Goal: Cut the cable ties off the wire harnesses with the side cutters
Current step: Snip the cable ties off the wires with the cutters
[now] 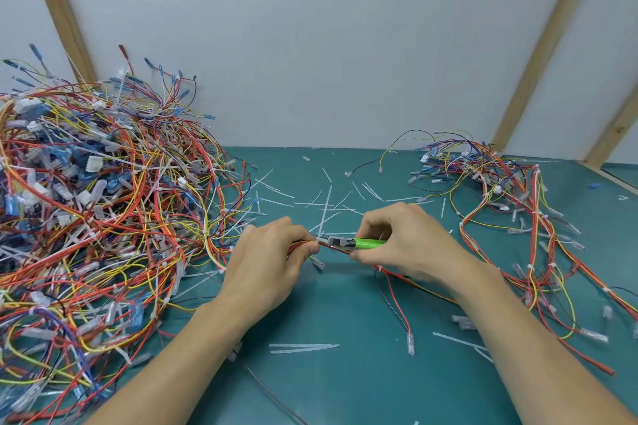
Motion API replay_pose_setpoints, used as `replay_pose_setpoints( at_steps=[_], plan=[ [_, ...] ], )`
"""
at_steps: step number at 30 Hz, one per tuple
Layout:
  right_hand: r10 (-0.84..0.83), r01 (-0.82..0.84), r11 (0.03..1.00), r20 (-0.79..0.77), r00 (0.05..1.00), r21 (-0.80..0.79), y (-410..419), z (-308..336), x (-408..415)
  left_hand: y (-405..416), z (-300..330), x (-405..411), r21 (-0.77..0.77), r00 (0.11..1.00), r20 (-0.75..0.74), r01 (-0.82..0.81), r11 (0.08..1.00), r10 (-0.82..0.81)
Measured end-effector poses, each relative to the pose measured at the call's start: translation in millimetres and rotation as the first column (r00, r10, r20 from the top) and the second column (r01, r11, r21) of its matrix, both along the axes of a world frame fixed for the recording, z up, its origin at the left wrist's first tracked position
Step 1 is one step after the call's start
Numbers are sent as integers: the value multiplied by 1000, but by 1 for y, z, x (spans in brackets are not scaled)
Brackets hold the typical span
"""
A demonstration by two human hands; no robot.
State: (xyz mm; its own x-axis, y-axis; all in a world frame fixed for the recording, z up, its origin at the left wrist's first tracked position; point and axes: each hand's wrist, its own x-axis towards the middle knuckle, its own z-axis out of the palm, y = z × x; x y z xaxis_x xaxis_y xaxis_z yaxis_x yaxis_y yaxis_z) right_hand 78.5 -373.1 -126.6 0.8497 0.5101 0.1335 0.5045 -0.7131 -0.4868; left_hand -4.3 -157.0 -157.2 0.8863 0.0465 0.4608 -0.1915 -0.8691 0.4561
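A small workshop bench set up for harness rework: a desk (345, 373) covered in a teal work mat stands against a plain pale wall (310, 45) braced with bare wooden battens (549, 41). A high tangle of coloured wire harnesses (96, 210) fills the left side, a smaller heap (497, 183) lies on the right, and clipped white cable-tie offcuts (321, 207) litter the mat between them.

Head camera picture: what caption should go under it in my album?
Two hands at work: the left hand holds a wire harness while the right hand brings green side cutters to it.
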Motion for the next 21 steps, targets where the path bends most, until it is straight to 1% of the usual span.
replay_pose_setpoints(
  at_steps=[7, 14, 16, 19, 21],
  plan=[
    [-27, 28, 999, 16, 1000, -26, 1, 2, -3, 1, 0, 1, -8, 1000, 13, 11, 1000, -11],
    [-40, 40, 999, 40, 998, -17, 1, -1, -2, 1, -2, 1, -18, 1000, 21, 5, 1000, -5],
    [-55, 54, 998, 33, 998, 28, 1, -2, 0, 1, -2, 2, -25, 1000, 23, 8, 1000, -7],
    [-114, 113, 977, -4, 993, 183, 0, -3, 5, 3, -2, 2, -46, 1000, 24, 11, 999, -10],
    [-124, 133, 957, -50, 991, 258, -1, -4, 8, 2, -2, 2, -53, 1000, 22, 11, 999, -9]
  ],
)
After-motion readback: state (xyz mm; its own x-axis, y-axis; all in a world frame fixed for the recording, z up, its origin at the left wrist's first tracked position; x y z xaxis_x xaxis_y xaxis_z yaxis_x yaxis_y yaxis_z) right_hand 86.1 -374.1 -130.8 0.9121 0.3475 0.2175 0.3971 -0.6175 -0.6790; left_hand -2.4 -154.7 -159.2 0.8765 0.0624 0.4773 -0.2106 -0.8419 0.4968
